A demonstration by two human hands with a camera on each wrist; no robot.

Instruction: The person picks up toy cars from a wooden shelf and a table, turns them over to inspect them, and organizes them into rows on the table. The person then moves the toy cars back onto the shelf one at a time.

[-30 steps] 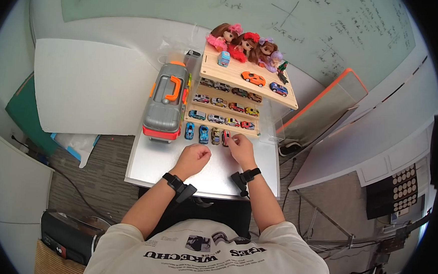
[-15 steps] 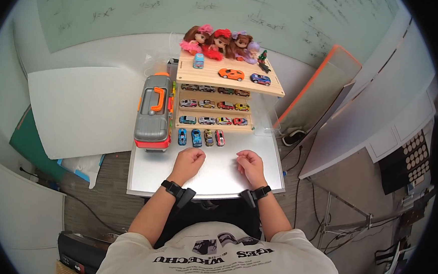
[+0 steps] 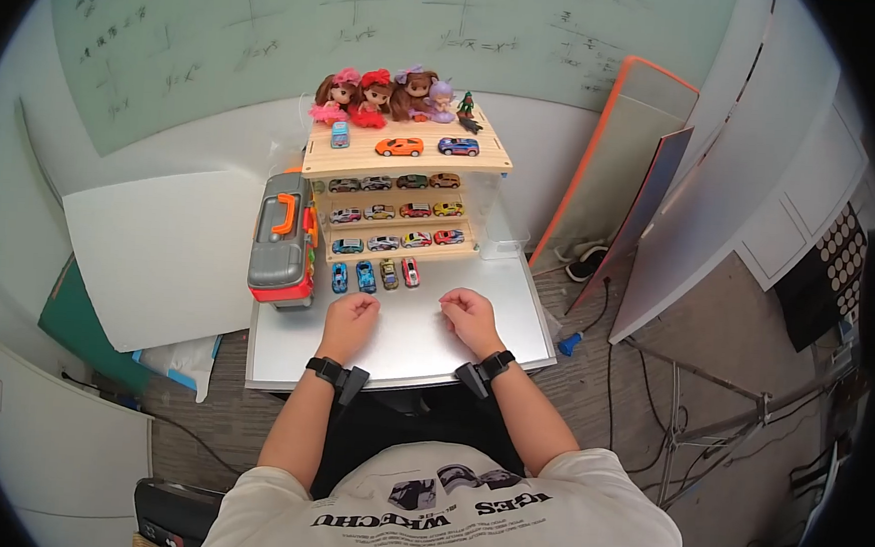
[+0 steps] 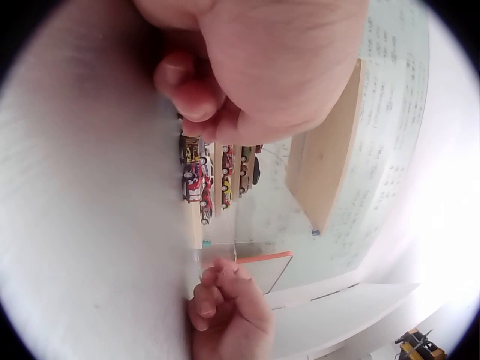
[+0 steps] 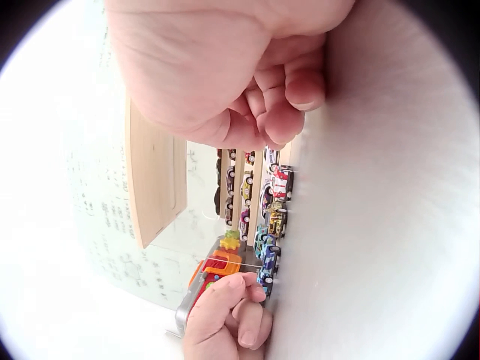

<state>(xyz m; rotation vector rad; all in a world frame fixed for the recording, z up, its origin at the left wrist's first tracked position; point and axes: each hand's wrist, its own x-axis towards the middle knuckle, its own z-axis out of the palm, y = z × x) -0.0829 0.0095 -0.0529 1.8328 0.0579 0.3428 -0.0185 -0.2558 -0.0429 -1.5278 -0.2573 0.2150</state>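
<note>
Both hands rest on the silver tabletop in the head view, fingers loosely curled and nothing in them. My left hand lies just in front of a short row of toy cars, nearest to a blue car. To the right, my right hand lies apart from the row, below a red and white car. A gold-and-dark car and another blue car complete that row. Behind it, a wooden tiered rack holds more toy cars in rows. Curled fingers show in the right wrist view.
A grey toolbox with an orange handle stands left of the rack. On the rack's top board are dolls, an orange car and a dark blue car. A clear plastic bin sits at the right.
My right hand has let go of the red and white car and drawn back toward me, onto the tabletop. The left hand stays near its place. The head view has turned to the right.
</note>
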